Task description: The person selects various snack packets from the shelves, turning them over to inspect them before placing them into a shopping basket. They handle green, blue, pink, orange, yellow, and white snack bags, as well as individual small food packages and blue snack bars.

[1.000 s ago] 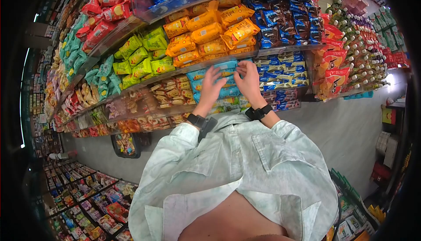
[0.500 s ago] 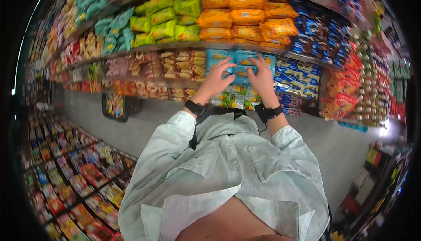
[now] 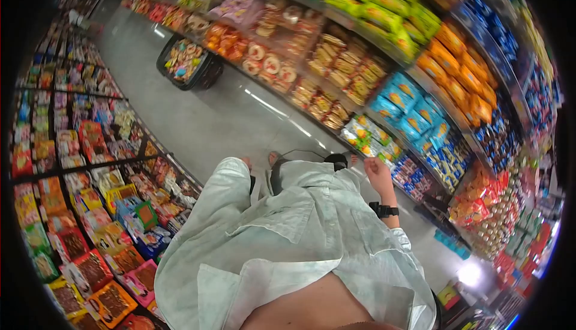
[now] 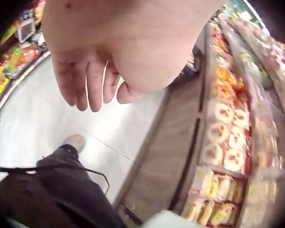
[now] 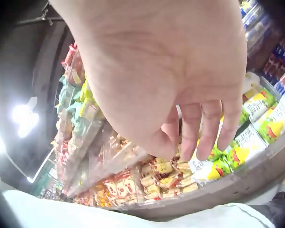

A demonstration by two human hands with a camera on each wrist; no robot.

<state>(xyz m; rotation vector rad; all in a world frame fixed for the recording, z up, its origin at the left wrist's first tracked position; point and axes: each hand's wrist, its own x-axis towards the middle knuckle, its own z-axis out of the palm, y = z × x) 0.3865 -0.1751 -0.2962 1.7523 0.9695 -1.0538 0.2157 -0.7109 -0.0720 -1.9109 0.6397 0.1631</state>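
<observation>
Green-and-white packets (image 5: 247, 146) lie near the loosely curled fingers (image 5: 210, 123) of the right hand (image 5: 166, 78).

Head cam looks down over the shirt (image 3: 300, 222); wrist cams (image 3: 382, 210), super close, face out past left hand (image 4: 118, 47) and right hand (image 5: 175, 71); all share the snack shelf (image 5: 237, 183).

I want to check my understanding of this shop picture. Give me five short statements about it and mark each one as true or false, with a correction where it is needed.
1. Neither the left grip nor the right grip holds a packet. True.
2. The orange packets lie beside the lime-green packets. True.
3. The tier just below the orange packets bears only lime-green packets. False: light-blue packets lie there.
4. The black basket stands on the floor. True.
5. That floor is bright red. False: the floor is grey.
</observation>
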